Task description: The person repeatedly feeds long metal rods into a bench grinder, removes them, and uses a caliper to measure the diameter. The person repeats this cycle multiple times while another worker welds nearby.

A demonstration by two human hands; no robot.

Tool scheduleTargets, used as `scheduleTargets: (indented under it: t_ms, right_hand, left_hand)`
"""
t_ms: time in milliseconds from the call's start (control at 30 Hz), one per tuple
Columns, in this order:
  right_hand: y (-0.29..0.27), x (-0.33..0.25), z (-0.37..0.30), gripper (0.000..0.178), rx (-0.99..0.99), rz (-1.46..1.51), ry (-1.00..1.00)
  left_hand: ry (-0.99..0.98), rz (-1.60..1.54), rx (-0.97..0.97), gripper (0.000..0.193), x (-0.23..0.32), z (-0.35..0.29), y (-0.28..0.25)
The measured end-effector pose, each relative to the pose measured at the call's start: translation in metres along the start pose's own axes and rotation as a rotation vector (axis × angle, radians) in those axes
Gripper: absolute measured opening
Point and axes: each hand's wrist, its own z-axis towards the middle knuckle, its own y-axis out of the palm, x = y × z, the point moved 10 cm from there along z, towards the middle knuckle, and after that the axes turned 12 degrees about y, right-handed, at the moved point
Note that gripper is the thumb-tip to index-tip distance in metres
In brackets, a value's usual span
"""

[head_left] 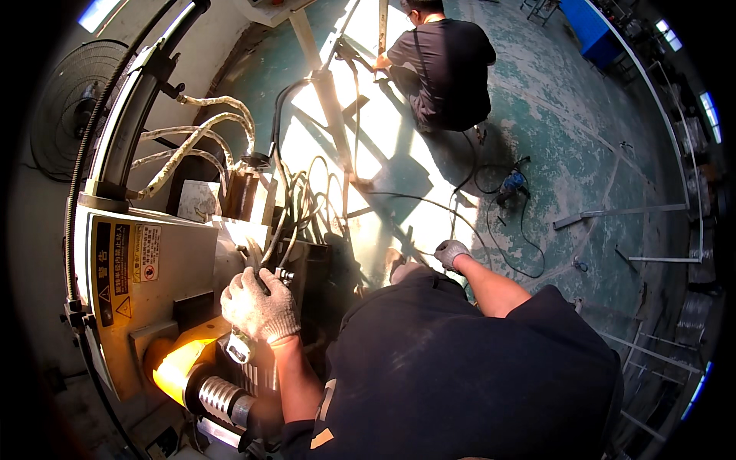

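My left hand [259, 307], in a pale knitted glove, rests against the white machine housing [172, 257] with its fingers apart. Close to its fingertips sits a small metal fitting [285, 276]. A white-cased watch [240, 347] or gauge shows just below that hand; which of the two I cannot tell. An orange-yellow machine part [184, 368] and a ribbed metal cylinder [221, 399] lie lower down. My right hand [451, 254], gloved too, is beside my knee with its fingers curled. Nothing shows in it, though its underside is hidden.
Ahead, a person in dark clothes [445, 69] crouches beside a metal frame [331, 107]. A blue corded power tool [512, 185] lies on the green floor, its cable looping nearby. Wrapped hoses [195, 138] and black cables [295, 203] hang by the machine. Metal bars [621, 215] stand right.
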Motion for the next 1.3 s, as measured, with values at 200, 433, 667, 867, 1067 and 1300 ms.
scheduleTargets:
  t_ms: [200, 433, 667, 867, 1067, 1300]
  right_hand:
    - [0.004, -0.002, 0.003, 0.035, 0.006, 0.010, -0.012]
    - [0.004, -0.004, 0.003, 0.035, 0.011, 0.021, 0.004]
    - [0.002, -0.010, -0.004, 0.035, 0.002, 0.037, 0.009]
    - [0.003, -0.010, -0.007, 0.034, 0.003, 0.034, 0.025]
    - [0.001, -0.013, -0.013, 0.034, -0.013, 0.036, 0.033]
    - [0.005, -0.011, -0.012, 0.036, -0.034, 0.024, 0.062]
  left_hand:
    - [0.005, 0.006, 0.005, 0.019, 0.000, 0.000, 0.000]
    - [0.010, 0.010, 0.016, 0.019, 0.001, 0.001, 0.000]
    - [0.011, 0.006, 0.008, 0.019, 0.001, 0.000, 0.000]
    - [0.017, 0.005, 0.012, 0.018, 0.002, 0.001, -0.001]
    - [0.019, -0.004, 0.016, 0.018, 0.000, -0.001, 0.002]
    - [0.020, -0.007, 0.018, 0.018, 0.002, 0.001, -0.002]
